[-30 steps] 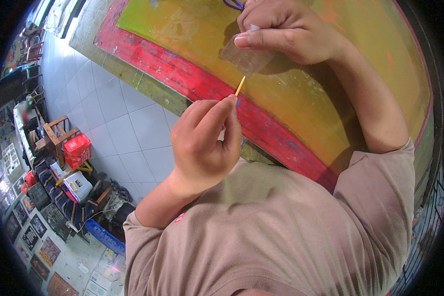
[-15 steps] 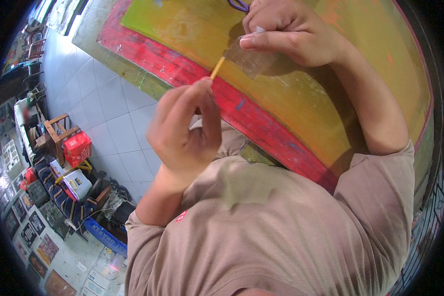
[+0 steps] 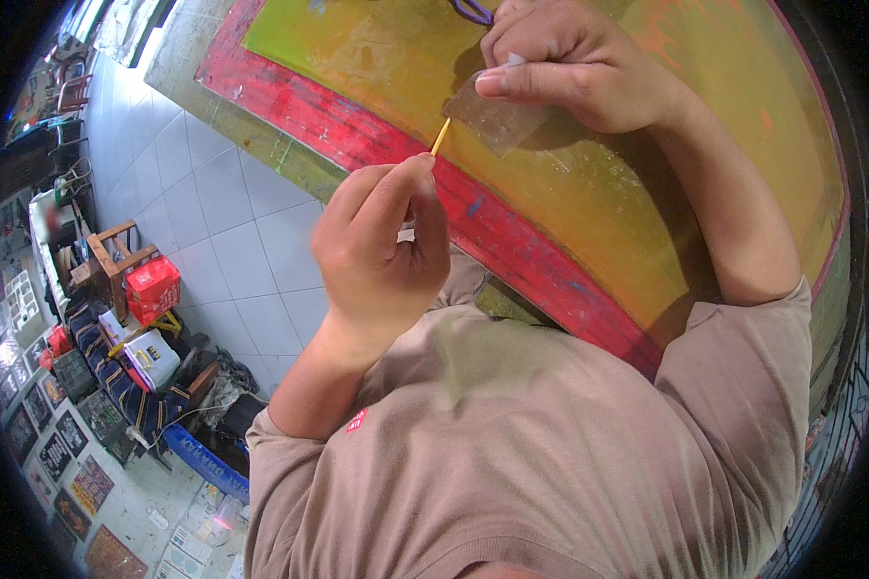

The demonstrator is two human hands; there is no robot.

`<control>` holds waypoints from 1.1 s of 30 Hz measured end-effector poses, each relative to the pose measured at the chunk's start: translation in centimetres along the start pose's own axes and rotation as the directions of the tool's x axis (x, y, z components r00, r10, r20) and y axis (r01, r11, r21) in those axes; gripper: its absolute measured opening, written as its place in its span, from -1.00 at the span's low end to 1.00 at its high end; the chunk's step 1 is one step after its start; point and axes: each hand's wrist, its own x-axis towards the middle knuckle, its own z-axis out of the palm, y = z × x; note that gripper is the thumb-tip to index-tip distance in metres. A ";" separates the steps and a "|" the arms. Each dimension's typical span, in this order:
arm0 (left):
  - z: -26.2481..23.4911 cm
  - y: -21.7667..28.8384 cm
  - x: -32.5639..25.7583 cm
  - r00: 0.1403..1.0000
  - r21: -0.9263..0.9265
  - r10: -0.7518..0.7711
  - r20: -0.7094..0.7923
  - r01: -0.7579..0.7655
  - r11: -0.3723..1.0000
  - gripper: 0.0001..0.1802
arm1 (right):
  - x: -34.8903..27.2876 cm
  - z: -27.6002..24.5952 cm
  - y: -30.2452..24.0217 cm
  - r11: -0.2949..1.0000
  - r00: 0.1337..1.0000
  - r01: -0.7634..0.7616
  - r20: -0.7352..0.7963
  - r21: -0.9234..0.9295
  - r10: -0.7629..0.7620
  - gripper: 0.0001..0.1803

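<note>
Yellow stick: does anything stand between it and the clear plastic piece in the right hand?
Nothing visible does. The yellow stick, pinched in the left hand, has its tip by the clear plastic piece's left corner; whether they touch is unclear.

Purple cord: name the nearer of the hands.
Right. The right hand is just beside the purple cord, to its lower right; the left hand, pinching a yellow stick, is farther off, below and left.
</note>
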 end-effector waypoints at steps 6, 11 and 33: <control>0.0 0.0 0.0 1.000 -0.006 0.004 0.030 -0.004 1.000 -0.74 | 0.0 -0.2 0.0 1.000 0.999 -0.020 0.028 0.018 0.020 -0.56; -0.1 0.1 0.1 0.998 -0.025 0.006 0.064 -0.005 1.000 -0.75 | -0.1 0.0 0.1 0.993 0.999 -0.043 0.016 0.109 0.041 -0.56; -0.3 1.1 0.2 0.993 -0.098 0.033 0.112 -0.023 0.995 -0.78 | -0.2 -0.2 0.0 0.981 0.995 -0.095 0.022 0.168 0.092 -0.55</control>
